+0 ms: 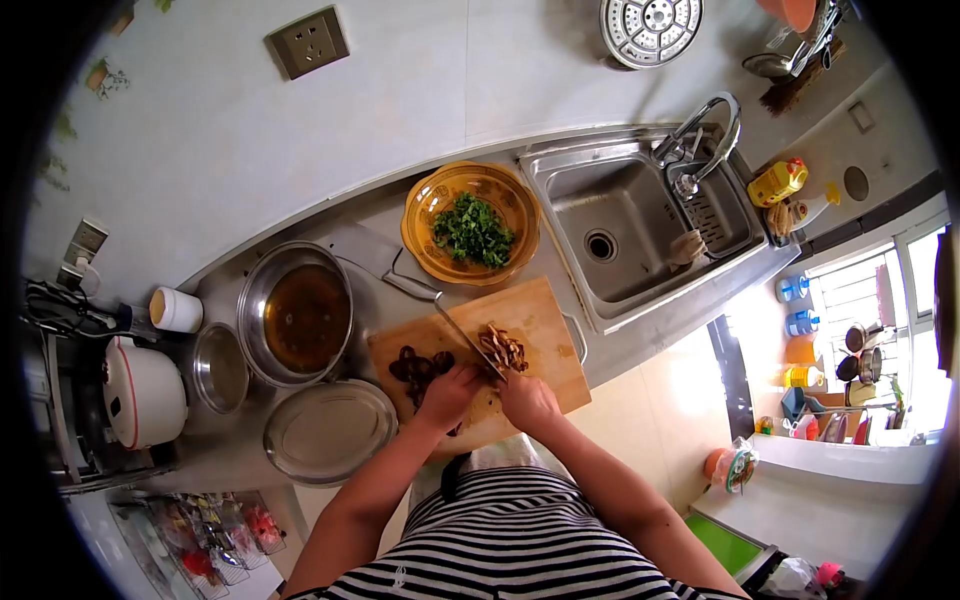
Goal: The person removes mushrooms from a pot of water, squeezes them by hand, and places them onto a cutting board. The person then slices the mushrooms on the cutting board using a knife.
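Note:
On the wooden cutting board [553, 312] my right hand [530, 403] grips a kitchen knife [468, 335], its handle hidden in the fist. The blade slants up and left from that hand. My left hand [450, 393] is closed close beside the blade, its fingers curled over dark brown mushroom that they mostly hide. Left of the blade lies a heap of dark whole mushrooms [418, 370], touching the left hand's side. Sliced mushrooms [503, 347] form a pile on the blade's right side.
Behind the board stands an amber bowl [420, 240] of chopped greens [474, 232]. To the left are a metal basin [245, 300] of brown liquid, a smaller metal bowl [218, 368], an oval metal plate [330, 430] and a rice cooker [145, 393]. A steel sink [610, 205] lies right.

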Tool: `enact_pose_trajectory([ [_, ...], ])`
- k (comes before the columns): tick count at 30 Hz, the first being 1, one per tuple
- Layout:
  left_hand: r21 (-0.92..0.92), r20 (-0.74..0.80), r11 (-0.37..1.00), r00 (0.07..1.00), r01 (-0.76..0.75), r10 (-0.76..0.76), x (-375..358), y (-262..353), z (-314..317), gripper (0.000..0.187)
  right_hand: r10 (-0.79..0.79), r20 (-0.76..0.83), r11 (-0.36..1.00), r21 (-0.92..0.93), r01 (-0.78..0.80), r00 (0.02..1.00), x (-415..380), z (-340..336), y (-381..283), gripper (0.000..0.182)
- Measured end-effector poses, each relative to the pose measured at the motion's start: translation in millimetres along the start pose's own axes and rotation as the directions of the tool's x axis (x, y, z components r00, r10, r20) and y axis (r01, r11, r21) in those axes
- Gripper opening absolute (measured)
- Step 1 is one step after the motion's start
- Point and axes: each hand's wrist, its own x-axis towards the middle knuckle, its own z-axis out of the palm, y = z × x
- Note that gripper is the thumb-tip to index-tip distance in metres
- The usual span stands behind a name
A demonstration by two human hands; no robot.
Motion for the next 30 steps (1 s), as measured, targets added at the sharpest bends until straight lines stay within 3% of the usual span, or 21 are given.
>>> enact_pose_trajectory([
  [2, 0.066, -0.058, 0.998, 0.998, 0.020, -0.016, -3.5, 1.3, 2.6, 0.025, 0.031, 0.015, 0.999, -0.012, -0.031, 0.999, -5.1, -3.9, 1.3, 0.027],
  [5, 0.094, -0.022, 0.994, 0.999, 0.052, -0.050, -11.7, -1.4, 10.0, 0.023, 0.007, 0.041, 0.997, -0.083, -0.004, 0.999, -14.4, 3.9, 7.6, 0.028],
  [8, 0.014, -0.033, 0.999, 0.999, 0.033, -0.032, -8.9, -2.4, 3.7, 0.023, 0.002, 0.030, 0.996, -0.087, 0.000, 1.000, 4.0, 13.4, 2.2, 0.028],
  [10, 0.049, -0.019, 0.998, 0.999, 0.041, -0.040, -9.6, -0.1, 1.2, 0.024, -0.008, 0.008, 1.000, -0.024, 0.008, 1.000, 9.3, 11.5, 0.5, 0.029],
  [16, 0.071, -0.063, 0.997, 0.998, 0.032, -0.027, -6.9, 0.9, 4.8, 0.025, 0.004, 0.065, 0.995, -0.100, 0.003, 0.998, -15.2, 4.5, 0.2, 0.022],
  [19, 0.072, -0.036, 0.997, 0.999, 0.014, -0.012, -5.2, 2.9, -3.2, 0.026, -0.061, -0.012, 0.998, -0.019, 0.061, 0.998, 3.8, 10.8, -3.6, 0.029],
  [23, 0.140, -0.075, 0.990, 0.997, 0.016, -0.005, -9.0, 0.2, 4.9, 0.024, -0.018, -0.008, 1.000, -0.006, 0.018, 1.000, -5.2, 5.1, -0.2, 0.029],
  [25, 0.116, -0.089, 0.993, 0.996, 0.014, -0.004, -7.7, 2.6, 0.5, 0.023, -0.024, 0.067, 0.998, -0.057, 0.028, 0.997, -18.0, -3.2, 1.2, 0.029],
  [30, 0.068, -0.116, 0.998, 0.993, 0.008, 0.000, -3.1, 3.5, -2.8, 0.021, -0.051, 0.032, 0.998, -0.034, 0.052, 0.998, 1.2, 11.0, -1.9, 0.029],
])
